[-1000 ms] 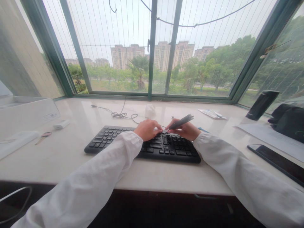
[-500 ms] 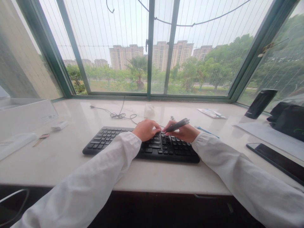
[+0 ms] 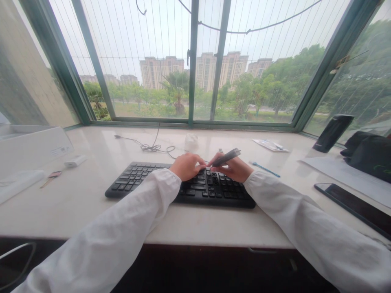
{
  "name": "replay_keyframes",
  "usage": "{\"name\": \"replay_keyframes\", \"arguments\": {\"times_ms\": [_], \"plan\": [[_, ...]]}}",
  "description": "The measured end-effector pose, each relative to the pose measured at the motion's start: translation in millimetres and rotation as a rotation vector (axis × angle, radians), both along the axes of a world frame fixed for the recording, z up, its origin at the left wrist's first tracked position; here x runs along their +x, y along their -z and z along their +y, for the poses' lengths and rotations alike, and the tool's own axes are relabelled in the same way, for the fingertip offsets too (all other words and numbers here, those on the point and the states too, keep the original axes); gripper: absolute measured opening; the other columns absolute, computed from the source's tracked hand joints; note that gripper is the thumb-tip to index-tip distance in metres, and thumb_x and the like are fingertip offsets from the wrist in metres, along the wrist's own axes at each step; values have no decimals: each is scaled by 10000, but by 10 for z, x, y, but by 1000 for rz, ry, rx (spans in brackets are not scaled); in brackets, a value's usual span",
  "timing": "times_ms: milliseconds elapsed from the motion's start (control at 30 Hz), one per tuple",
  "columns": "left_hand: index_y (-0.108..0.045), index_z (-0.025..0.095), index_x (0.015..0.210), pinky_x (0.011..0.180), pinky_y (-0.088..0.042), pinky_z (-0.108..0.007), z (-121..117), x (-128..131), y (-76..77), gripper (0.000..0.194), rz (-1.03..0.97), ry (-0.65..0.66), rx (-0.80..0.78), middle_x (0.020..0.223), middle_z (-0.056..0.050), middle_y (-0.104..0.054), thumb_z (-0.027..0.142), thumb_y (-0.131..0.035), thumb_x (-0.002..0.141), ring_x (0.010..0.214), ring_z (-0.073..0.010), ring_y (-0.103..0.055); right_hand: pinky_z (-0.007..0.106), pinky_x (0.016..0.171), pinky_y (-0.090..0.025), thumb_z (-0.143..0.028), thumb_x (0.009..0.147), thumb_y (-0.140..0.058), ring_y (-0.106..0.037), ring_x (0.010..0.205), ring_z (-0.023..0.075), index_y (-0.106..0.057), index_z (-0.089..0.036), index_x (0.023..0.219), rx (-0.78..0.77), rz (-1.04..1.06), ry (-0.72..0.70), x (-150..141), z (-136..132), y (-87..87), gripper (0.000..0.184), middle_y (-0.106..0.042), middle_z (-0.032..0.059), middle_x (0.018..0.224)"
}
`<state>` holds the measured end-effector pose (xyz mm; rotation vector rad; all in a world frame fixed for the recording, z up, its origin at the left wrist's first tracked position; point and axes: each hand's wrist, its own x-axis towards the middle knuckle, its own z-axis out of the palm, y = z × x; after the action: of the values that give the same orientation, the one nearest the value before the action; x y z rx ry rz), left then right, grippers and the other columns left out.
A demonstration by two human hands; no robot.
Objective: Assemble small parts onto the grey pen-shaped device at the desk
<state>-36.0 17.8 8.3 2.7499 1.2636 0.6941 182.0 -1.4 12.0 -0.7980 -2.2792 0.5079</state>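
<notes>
A black keyboard [image 3: 143,181] lies on the white window-side counter [image 3: 91,203]. My left hand [image 3: 185,166] rests on the keys right of the keyboard's middle, fingers curled and pressed down against the keys. My right hand [image 3: 232,169] hovers over the keys just to the right of it, closed around a dark grey pen-like tool [image 3: 226,157] whose tip points down-left at the keys next to my left fingers. Both arms wear white sleeves.
A coiled cable [image 3: 152,147] and a small white object [image 3: 191,142] lie behind the keyboard. A white box [image 3: 30,148], a small white item [image 3: 75,161] and a key [image 3: 50,177] sit at the left. At the right are a blue stick [image 3: 265,169], a packet [image 3: 270,145], a phone [image 3: 354,205], a black stand [image 3: 332,133] and a dark bag [image 3: 371,156].
The view has drifted slightly; the pen-like tool in my right hand has tilted and shifted a little left toward the left hand. Both hands stay on the keyboard.
</notes>
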Motion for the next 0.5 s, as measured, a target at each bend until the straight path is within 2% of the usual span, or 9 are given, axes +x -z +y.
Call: {"name": "replay_keyframes", "arguments": {"times_ms": [133,500], "plan": [[-730,320,963,836,-483,-297,18,-5,10,233,-9,-19,7,1038,28,-715,395,-531,868,960,-200,-642,279,669,-521,-427,856,-609,-639,769,180,-650,-177,931,63,-19,13,-52,35,11,265,-666,53,861],[-736,314,940,838,-482,-287,8,3,-3,223,-11,-17,-11,1028,23,-715,399,-543,868,939,-187,-640,278,697,-515,-398,859,-597,-642,782,179,-632,-189,943,50,-74,-8,24,79,-63,228,-670,45,862]]}}
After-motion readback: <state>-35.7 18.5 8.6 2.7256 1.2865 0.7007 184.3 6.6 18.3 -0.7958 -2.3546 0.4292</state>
